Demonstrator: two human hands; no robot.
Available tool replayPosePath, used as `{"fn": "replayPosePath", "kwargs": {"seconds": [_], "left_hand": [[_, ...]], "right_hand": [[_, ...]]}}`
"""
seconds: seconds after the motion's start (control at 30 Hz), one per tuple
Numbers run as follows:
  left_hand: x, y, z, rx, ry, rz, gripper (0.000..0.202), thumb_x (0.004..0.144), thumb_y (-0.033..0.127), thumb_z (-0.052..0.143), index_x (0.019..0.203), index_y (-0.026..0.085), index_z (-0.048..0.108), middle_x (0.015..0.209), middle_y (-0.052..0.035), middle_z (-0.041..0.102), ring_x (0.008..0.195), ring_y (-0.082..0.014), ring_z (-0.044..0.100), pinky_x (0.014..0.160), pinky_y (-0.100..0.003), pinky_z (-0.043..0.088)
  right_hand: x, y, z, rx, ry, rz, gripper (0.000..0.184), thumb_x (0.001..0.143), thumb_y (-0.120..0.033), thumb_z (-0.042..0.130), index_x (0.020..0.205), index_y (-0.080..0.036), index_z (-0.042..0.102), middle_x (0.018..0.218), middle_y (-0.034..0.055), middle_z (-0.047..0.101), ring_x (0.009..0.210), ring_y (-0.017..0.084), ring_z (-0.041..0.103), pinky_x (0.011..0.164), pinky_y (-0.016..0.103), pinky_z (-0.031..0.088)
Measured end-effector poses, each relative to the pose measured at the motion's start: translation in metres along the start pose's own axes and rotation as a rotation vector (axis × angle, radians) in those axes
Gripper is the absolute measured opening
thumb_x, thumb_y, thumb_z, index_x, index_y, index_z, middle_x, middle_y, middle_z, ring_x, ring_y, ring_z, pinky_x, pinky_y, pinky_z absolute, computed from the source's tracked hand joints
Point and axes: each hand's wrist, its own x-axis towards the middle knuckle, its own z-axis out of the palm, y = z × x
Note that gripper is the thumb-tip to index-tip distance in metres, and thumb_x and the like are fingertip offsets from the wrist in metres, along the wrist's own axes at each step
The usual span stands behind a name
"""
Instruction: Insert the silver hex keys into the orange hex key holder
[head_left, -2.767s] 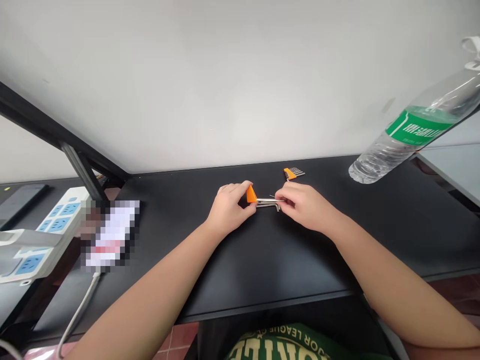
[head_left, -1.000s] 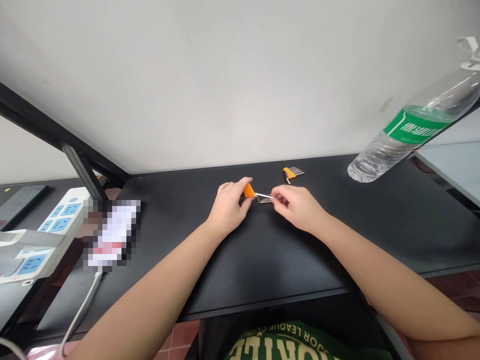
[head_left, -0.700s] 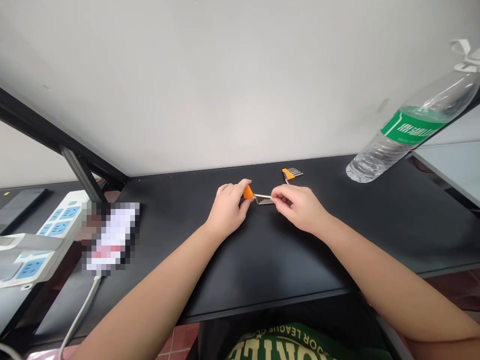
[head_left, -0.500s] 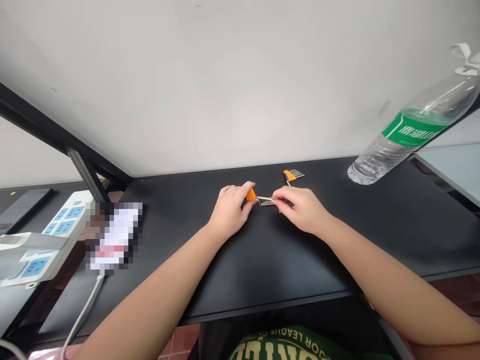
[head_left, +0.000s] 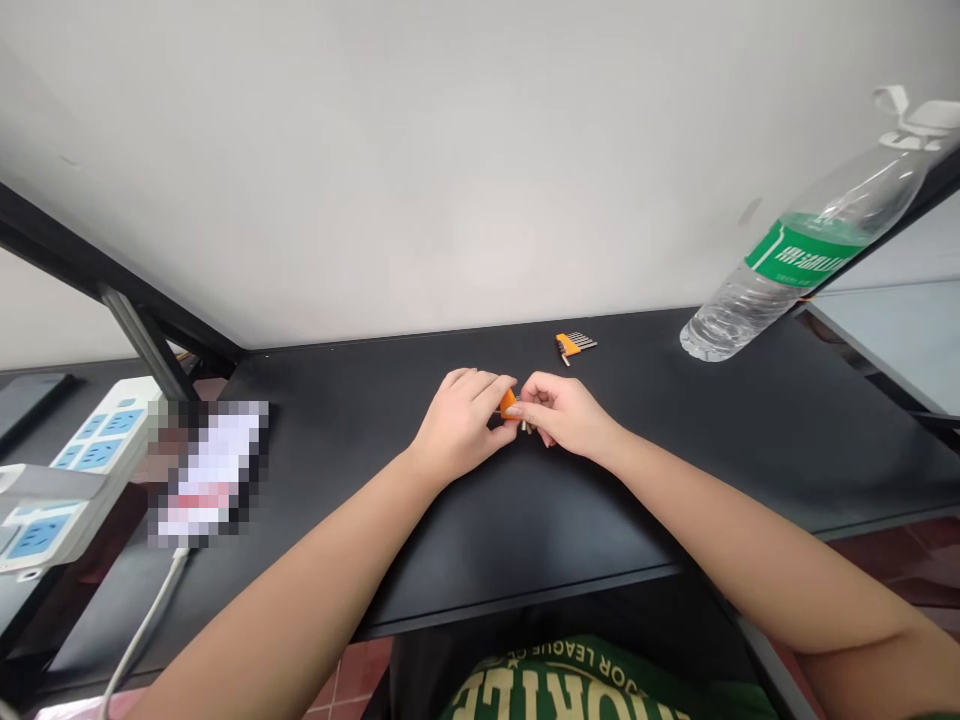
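Note:
My left hand (head_left: 466, 424) is closed round the orange holder (head_left: 509, 403) of a hex key set, just above the black tabletop. My right hand (head_left: 564, 410) meets it from the right, thumb pressed at the holder's edge and fingers curled behind. Short metal ends of hex keys (head_left: 525, 427) poke out below the right thumb; the rest of them is hidden by the fingers. A second hex key set (head_left: 574, 345), also in an orange holder with several keys fanned out, lies on the table beyond my right hand.
A clear water bottle (head_left: 780, 260) with a green label stands at the right, near the wall. To the left lie a blurred-out flat object (head_left: 206, 470) with a white cable (head_left: 146, 625) and a white power strip (head_left: 105, 450). The black table (head_left: 510, 540) ends close to my body.
My right hand has moved left from the long ends of the keys up against the orange holder. The holder has turned in my left hand. The view has shifted slightly.

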Motion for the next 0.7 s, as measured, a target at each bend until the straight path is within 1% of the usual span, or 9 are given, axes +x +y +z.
{"fn": "replayPosePath", "kwargs": {"seconds": [0.07,0.13,0.2,0.27,0.37,0.43,0.53,0.6,0.7], "left_hand": [[-0.001,-0.003,0.002,-0.02,-0.01,-0.039,0.033,0.09,0.025,0.066,0.122,0.02,0.06,0.102,-0.0055,0.073,0.095,-0.0218,0.07,0.095,-0.04,0.051],[-0.002,-0.005,0.002,-0.027,-0.015,-0.059,0.034,0.089,0.025,0.066,0.122,0.02,0.06,0.097,-0.005,0.072,0.092,-0.022,0.069,0.089,-0.039,0.052],[-0.002,-0.005,0.001,-0.033,-0.027,-0.057,0.032,0.089,0.024,0.064,0.12,0.02,0.061,0.096,-0.0046,0.072,0.092,-0.022,0.069,0.09,-0.04,0.052],[-0.002,-0.004,0.0,-0.041,-0.065,-0.066,0.03,0.087,0.022,0.063,0.117,0.022,0.062,0.096,-0.0037,0.073,0.092,-0.0216,0.069,0.093,-0.04,0.051],[-0.002,-0.005,0.0,-0.055,-0.095,-0.083,0.032,0.085,0.025,0.067,0.117,0.023,0.062,0.096,-0.0039,0.073,0.094,-0.0227,0.07,0.094,-0.041,0.051],[-0.003,-0.008,0.0,-0.066,-0.087,-0.127,0.033,0.086,0.024,0.067,0.119,0.022,0.062,0.094,-0.0033,0.071,0.089,-0.0213,0.068,0.086,-0.038,0.052],[-0.003,-0.016,0.001,-0.057,-0.079,-0.198,0.041,0.084,0.021,0.068,0.124,0.022,0.061,0.098,-0.0038,0.07,0.088,-0.0208,0.067,0.083,-0.037,0.053],[-0.003,-0.02,0.001,-0.055,-0.067,-0.232,0.045,0.084,0.021,0.068,0.128,0.022,0.06,0.1,-0.0043,0.069,0.091,-0.0214,0.066,0.085,-0.037,0.053],[-0.004,-0.024,0.001,-0.052,-0.066,-0.257,0.049,0.085,0.021,0.067,0.134,0.021,0.058,0.101,-0.0045,0.068,0.095,-0.0224,0.065,0.089,-0.039,0.053]], "right_hand": [[0.0,0.001,0.0,-0.116,0.011,-0.043,0.032,0.094,-0.047,0.068,0.08,-0.021,0.058,0.059,-0.0057,0.058,0.048,0.011,0.052,0.051,0.025,0.041],[0.0,0.001,0.0,-0.229,0.008,-0.106,0.03,0.098,-0.042,0.063,0.077,-0.02,0.058,0.063,-0.0047,0.057,0.053,0.011,0.051,0.055,0.025,0.04],[0.0,0.0,0.0,-0.344,-0.007,-0.19,0.031,0.099,-0.036,0.06,0.073,-0.02,0.056,0.067,-0.0035,0.057,0.059,0.011,0.05,0.059,0.026,0.038],[0.002,0.0,0.001,-0.438,-0.029,-0.267,0.032,0.1,-0.032,0.059,0.071,-0.02,0.053,0.071,-0.0025,0.057,0.064,0.012,0.049,0.061,0.026,0.037],[0.005,0.003,-0.003,-0.519,-0.049,-0.348,0.031,0.102,-0.033,0.059,0.074,-0.019,0.057,0.077,-0.0007,0.059,0.069,0.013,0.052,0.065,0.027,0.039],[0.007,0.006,-0.01,-0.552,-0.018,-0.358,0.027,0.103,-0.034,0.059,0.08,-0.019,0.063,0.083,0.0011,0.062,0.073,0.014,0.055,0.069,0.028,0.042],[0.009,0.011,-0.024,-0.671,0.021,-0.317,0.017,0.101,-0.029,0.06,0.09,-0.019,0.069,0.092,0.0029,0.063,0.075,0.014,0.056,0.071,0.029,0.043],[0.008,0.012,-0.032,-0.771,-0.005,-0.285,0.012,0.098,-0.024,0.062,0.091,-0.019,0.071,0.096,0.0037,0.063,0.075,0.014,0.056,0.071,0.029,0.043],[0.006,0.01,-0.036,-0.867,-0.06,-0.229,0.007,0.095,-0.022,0.066,0.093,-0.019,0.073,0.098,0.0046,0.064,0.08,0.016,0.058,0.071,0.03,0.044]]}}
